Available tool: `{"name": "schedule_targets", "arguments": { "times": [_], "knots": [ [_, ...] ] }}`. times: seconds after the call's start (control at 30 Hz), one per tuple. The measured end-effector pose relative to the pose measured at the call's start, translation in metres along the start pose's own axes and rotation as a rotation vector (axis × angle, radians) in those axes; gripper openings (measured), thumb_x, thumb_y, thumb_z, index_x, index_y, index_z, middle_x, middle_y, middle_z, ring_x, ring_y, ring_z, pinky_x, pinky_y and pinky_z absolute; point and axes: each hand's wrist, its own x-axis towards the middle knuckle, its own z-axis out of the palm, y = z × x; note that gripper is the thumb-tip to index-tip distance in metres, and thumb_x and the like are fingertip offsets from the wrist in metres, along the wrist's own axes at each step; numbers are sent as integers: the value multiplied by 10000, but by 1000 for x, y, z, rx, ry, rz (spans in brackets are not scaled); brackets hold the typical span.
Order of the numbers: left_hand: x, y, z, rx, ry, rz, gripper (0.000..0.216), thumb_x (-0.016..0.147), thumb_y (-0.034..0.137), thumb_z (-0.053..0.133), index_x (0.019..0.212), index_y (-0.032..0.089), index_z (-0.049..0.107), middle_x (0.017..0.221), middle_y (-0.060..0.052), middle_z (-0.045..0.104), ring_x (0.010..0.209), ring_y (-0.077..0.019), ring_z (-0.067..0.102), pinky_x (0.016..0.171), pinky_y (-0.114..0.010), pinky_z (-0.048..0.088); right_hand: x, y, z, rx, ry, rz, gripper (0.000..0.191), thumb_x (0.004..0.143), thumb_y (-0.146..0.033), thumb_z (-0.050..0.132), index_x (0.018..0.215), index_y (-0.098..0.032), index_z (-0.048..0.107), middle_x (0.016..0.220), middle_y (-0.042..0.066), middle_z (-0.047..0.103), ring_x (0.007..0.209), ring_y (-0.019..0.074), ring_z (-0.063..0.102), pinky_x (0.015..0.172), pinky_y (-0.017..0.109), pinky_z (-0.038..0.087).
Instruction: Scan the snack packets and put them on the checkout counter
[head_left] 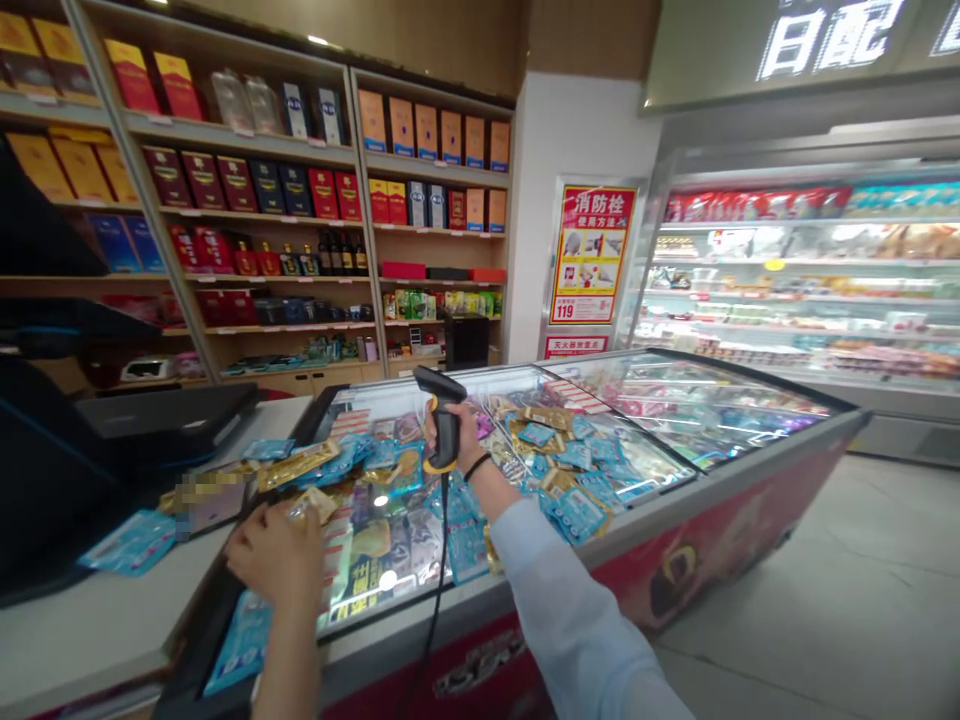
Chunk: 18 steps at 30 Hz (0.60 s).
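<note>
My right hand [459, 432] is wrapped round the handle of a black barcode scanner [441, 410] with an orange base, held upright over the glass lid of a chest freezer [675, 505]; its cable hangs down toward me. My left hand [279, 553] rests on the freezer's near left corner, fingers curled on a small gold snack packet [315, 500]. Blue and gold packets [559, 470] lie scattered over the glass on both sides of the scanner.
A white counter [82, 630] with a blue packet [133, 542] and a black register unit [67, 450] stands at left. Shelves of boxed goods [285, 190] fill the back wall. An open refrigerated display [810, 280] stands at right, with grey floor [847, 600] in front.
</note>
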Motion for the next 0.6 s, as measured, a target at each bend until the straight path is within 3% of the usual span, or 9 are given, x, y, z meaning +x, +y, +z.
{"name": "schedule_targets", "arguments": {
  "times": [0.13, 0.3, 0.43, 0.6],
  "knots": [
    [0, 50, 4, -46, -38, 92, 444, 855, 387, 446, 1073, 47, 630, 1143, -262, 597, 1170, -407, 479, 983, -569, 392, -34, -51, -36, -88, 78, -62, 300, 757, -457, 540, 905, -195, 533, 493, -50, 545, 364, 137, 477, 339, 228, 368],
    [-18, 123, 26, -139, -112, 214, 407, 876, 358, 443, 1068, 63, 648, 1150, -223, 618, 1157, -357, 506, 1025, -509, 375, -81, -106, -84, -188, 188, -133, 287, 718, -439, 568, 866, -195, 556, 493, -37, 550, 381, 140, 481, 346, 233, 365],
    [-35, 173, 45, -188, -198, 324, 346, 874, 330, 459, 1038, 103, 661, 1150, -197, 642, 1126, -332, 533, 1019, -491, 391, -113, -140, -119, -251, 264, -182, 293, 704, -443, 584, 849, -188, 586, 485, -37, 542, 370, 132, 466, 351, 231, 355],
    [-40, 220, 57, -199, -283, 321, 306, 871, 308, 490, 1037, 122, 666, 1149, -179, 659, 1104, -328, 555, 982, -468, 430, -140, -172, -156, -291, 304, -177, 309, 698, -454, 586, 860, -191, 601, 496, -32, 544, 367, 136, 467, 358, 241, 359]
  ]
}}
